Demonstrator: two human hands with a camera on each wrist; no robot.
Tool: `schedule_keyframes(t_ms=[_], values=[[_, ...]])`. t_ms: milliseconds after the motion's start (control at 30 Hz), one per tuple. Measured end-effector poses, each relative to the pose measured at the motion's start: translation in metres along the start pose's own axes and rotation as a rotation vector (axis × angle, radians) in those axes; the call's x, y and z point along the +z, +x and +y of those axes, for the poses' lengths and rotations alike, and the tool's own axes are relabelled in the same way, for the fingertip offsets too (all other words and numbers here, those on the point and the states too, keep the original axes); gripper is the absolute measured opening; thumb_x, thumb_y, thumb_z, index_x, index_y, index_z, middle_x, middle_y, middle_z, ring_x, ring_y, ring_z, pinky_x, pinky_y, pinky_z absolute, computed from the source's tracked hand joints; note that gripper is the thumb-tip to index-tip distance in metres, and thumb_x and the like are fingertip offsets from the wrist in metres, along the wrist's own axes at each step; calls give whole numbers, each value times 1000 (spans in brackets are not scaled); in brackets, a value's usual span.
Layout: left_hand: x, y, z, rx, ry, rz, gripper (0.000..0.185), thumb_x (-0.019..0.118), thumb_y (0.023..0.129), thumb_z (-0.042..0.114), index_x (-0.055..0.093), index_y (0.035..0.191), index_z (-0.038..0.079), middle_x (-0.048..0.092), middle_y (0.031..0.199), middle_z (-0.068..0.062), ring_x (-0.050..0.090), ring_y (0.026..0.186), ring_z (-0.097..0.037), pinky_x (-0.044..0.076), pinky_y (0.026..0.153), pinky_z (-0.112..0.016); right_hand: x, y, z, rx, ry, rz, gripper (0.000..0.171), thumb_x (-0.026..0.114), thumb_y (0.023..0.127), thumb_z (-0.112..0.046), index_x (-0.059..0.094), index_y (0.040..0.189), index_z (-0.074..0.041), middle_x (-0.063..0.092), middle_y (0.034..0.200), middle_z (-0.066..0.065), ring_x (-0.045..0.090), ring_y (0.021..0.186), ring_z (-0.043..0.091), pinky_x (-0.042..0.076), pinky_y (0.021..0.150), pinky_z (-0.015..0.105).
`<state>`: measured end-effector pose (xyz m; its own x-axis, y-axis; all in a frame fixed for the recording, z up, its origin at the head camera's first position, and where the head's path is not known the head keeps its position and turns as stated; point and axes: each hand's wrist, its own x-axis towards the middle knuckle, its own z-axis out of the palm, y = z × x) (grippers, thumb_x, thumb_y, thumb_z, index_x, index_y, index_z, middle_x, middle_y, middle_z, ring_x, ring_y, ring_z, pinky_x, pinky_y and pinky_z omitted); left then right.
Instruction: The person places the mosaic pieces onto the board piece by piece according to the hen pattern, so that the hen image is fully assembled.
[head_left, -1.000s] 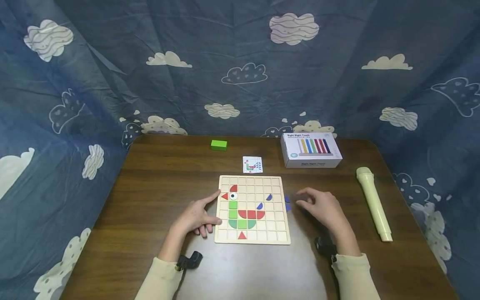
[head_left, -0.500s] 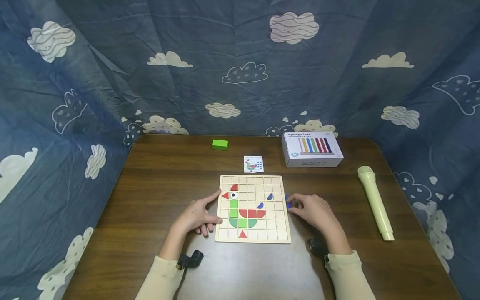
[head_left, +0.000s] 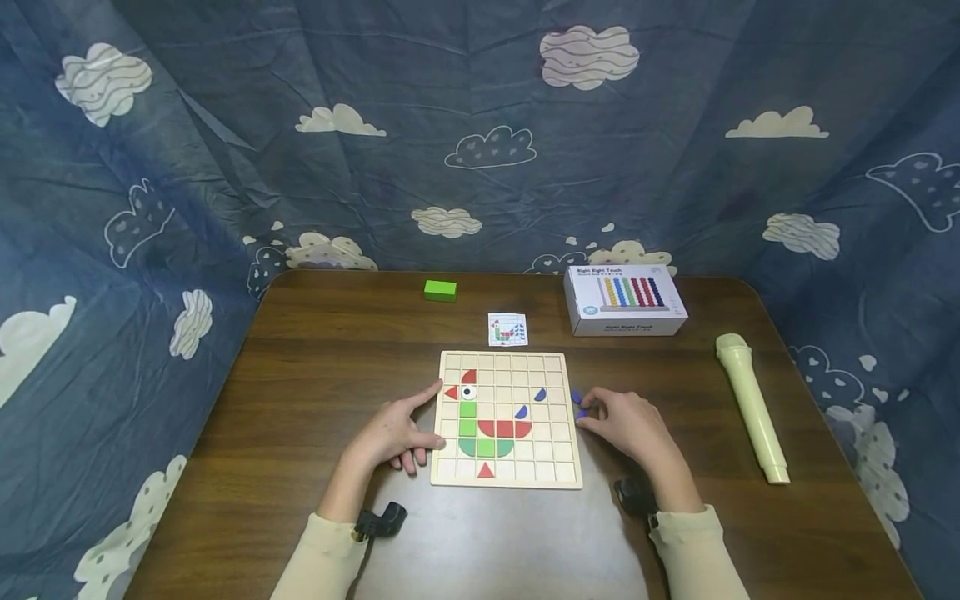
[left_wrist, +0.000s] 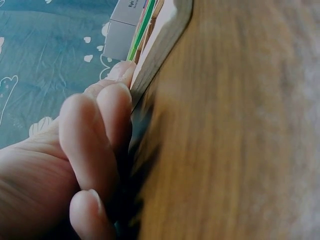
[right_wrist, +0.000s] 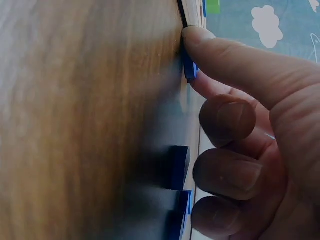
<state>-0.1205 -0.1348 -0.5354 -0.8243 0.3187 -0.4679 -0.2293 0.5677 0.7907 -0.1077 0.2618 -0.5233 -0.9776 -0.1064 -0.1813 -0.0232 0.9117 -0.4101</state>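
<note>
A square wooden grid board point(head_left: 536, 474) lies on the table. It bears red, green and blue shapes and an eye tile point(head_left: 468, 392) arranged like a bird. My left hand point(head_left: 390, 433) touches the board's left edge, index finger and thumb spread apart along it. Just off the right edge, my right hand point(head_left: 633, 427) pinches a blue half-round piece point(right_wrist: 189, 64) between thumb and index finger. Another blue piece point(head_left: 576, 396) lies right beside those fingertips. Further blue pieces point(right_wrist: 180, 167) stand out below the curled fingers in the right wrist view.
Behind the board lies a small picture card point(head_left: 507, 329) printed with a similar bird. A green block point(head_left: 440, 291) sits near the far edge. At the back right is a white box point(head_left: 626, 300), and a cream microphone-shaped stick point(head_left: 752, 408) lies at the right.
My right hand has moved left to the blue pieces beside the board and taken one between thumb and index finger. The left hand keeps its place at the board's edge.
</note>
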Motion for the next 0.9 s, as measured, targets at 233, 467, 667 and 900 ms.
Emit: schedule_keyframes(t_ms=[233, 467, 667, 900], values=[[0, -1, 0, 6, 4, -3, 101, 90, 86, 29, 31, 166, 46, 72, 61, -10, 66, 42, -17, 47, 38, -25, -7, -7, -12, 11, 13, 94, 30, 85, 91, -34, 79, 111, -12, 57, 66, -2, 49, 61, 14, 35, 56, 29], [0, 0, 1, 3, 6, 1, 101, 90, 86, 29, 30, 165, 48, 72, 61, -10, 66, 42, -17, 47, 38, -25, -2, -5, -47, -50, 65, 128, 30, 87, 88, -36, 81, 108, -14, 53, 62, -3, 45, 57, 13, 31, 52, 29], [1, 0, 2, 12, 2, -11, 101, 90, 87, 30, 30, 166, 47, 72, 61, -9, 66, 43, -17, 48, 39, -25, 17, 3, -52, -83, 15, 118, 25, 88, 87, -38, 81, 101, -18, 49, 60, -6, 43, 58, 12, 30, 52, 29], [0, -3, 2, 11, -2, -2, 101, 90, 87, 28, 30, 166, 46, 72, 60, -10, 66, 42, -18, 47, 39, -25, 23, 7, -49, -96, 14, 125, 24, 87, 88, -38, 79, 100, -19, 52, 62, -5, 44, 58, 13, 31, 52, 30]])
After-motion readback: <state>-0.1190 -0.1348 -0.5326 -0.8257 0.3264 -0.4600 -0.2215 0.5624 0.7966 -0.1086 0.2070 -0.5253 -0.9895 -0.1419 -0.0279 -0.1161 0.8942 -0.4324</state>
